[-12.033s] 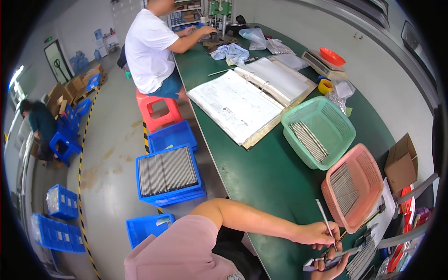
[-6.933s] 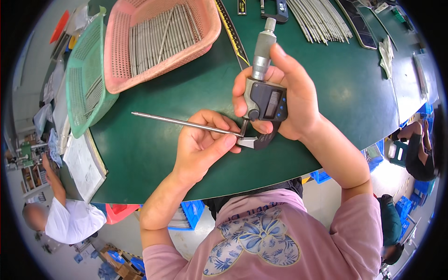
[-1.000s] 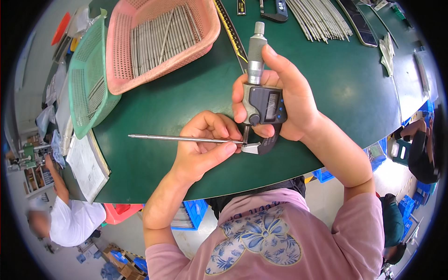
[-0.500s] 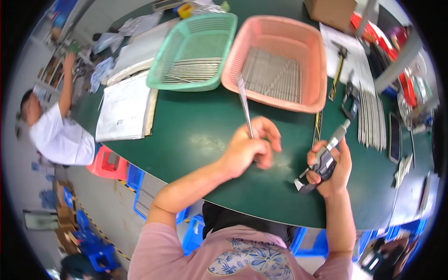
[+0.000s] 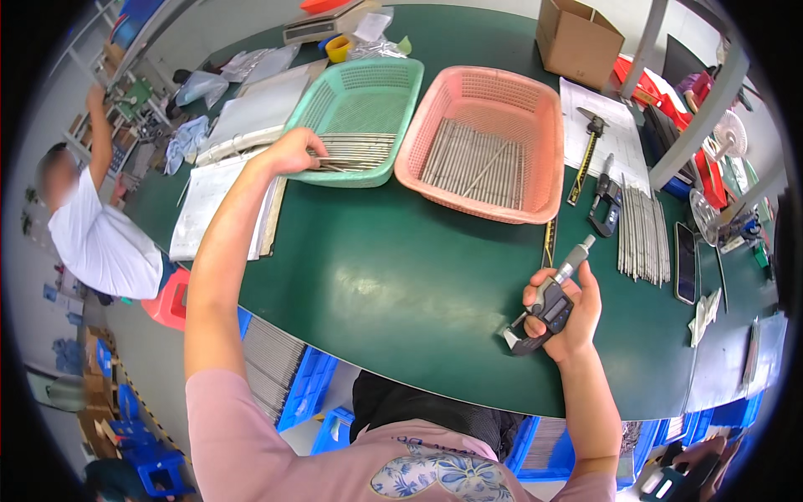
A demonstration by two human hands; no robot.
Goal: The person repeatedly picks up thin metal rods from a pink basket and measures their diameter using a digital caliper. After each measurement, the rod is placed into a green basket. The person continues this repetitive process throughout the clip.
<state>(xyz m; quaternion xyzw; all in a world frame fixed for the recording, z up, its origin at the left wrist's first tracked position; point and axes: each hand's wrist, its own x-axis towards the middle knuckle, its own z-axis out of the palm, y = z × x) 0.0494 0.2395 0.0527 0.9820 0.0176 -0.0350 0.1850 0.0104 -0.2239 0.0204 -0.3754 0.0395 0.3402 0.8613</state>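
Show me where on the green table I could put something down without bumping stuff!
The biggest bare patch of green table is in front of the pink basket, left of the micrometer in the right hand. Another is behind that basket, left of the cardboard box. It's crowded right of the basket, with a caliper, another micrometer, metal rods and a phone.
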